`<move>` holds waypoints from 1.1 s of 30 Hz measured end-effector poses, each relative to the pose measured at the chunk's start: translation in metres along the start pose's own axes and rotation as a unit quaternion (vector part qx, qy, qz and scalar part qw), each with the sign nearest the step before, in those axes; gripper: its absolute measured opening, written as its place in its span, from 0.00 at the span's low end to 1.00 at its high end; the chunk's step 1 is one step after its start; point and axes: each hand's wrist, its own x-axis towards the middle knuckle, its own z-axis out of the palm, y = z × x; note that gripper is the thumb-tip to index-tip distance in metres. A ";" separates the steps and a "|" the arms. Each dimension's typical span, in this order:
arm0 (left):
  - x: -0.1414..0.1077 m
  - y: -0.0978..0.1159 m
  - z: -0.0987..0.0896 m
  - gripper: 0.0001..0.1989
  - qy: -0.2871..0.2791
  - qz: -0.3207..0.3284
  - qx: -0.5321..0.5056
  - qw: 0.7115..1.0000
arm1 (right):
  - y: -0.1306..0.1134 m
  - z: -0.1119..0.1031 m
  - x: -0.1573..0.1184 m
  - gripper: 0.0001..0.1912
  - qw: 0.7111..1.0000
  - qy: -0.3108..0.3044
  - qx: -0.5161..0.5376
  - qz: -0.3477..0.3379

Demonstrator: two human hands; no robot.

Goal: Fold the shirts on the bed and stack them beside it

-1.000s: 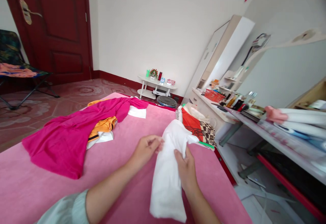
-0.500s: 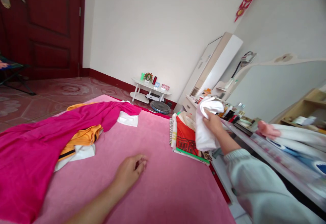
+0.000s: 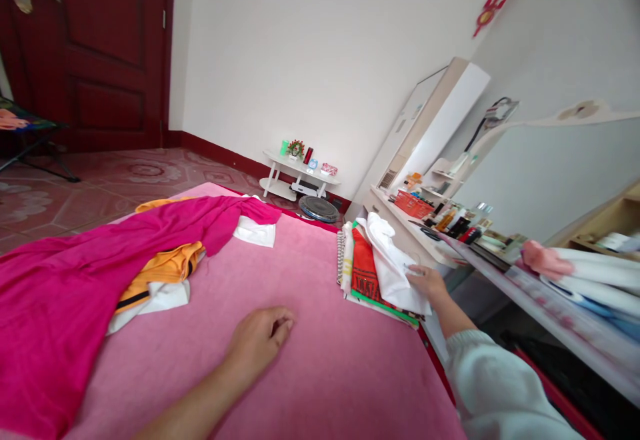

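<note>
A pink bed cover [image 3: 310, 353] fills most of the view, and a magenta garment [image 3: 85, 273] is spread across its left side, partly covering an orange garment [image 3: 165, 268] and a white garment [image 3: 150, 299] under it. A second white piece [image 3: 256, 232] is seen at the magenta garment's far end. At the bed's right edge a stack of folded clothes [image 3: 363, 273] is seen (a red printed piece and a green edge are visible in it), and the folded white cloth [image 3: 393, 267] is laid on top of that stack, slightly rumpled. The right hand [image 3: 429, 285] is rested on the white cloth's near right corner, fingers loosely spread and flat against it; whether the cloth is pinched cannot be told. The left hand [image 3: 260, 340] is laid on the bare pink cover, well apart from the stack, fingers curled loosely inward and nothing held. Beyond the bed a small white side table [image 3: 300, 172] is stood against the wall, and a red basket [image 3: 418, 205] is set on the dresser to the right.
</note>
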 end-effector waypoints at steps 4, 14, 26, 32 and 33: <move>-0.001 0.000 0.000 0.11 0.004 0.007 0.020 1.000 | -0.021 -0.002 0.006 0.21 0.996 0.001 -0.071 -0.054; -0.002 0.003 -0.001 0.10 0.007 0.006 0.029 1.000 | -0.104 0.072 -0.019 0.29 0.971 -0.067 -0.186 -0.132; -0.003 0.001 -0.004 0.11 0.003 0.039 0.013 0.999 | -0.124 0.104 -0.136 0.34 0.951 -0.087 -0.208 -0.213; -0.006 -0.006 -0.003 0.11 0.002 0.077 -0.036 0.996 | -0.125 0.097 -0.190 0.37 0.958 -0.150 -0.144 -0.200; -0.007 -0.007 -0.003 0.11 0.004 0.084 -0.041 0.996 | -0.126 0.094 -0.198 0.38 0.958 -0.163 -0.131 -0.197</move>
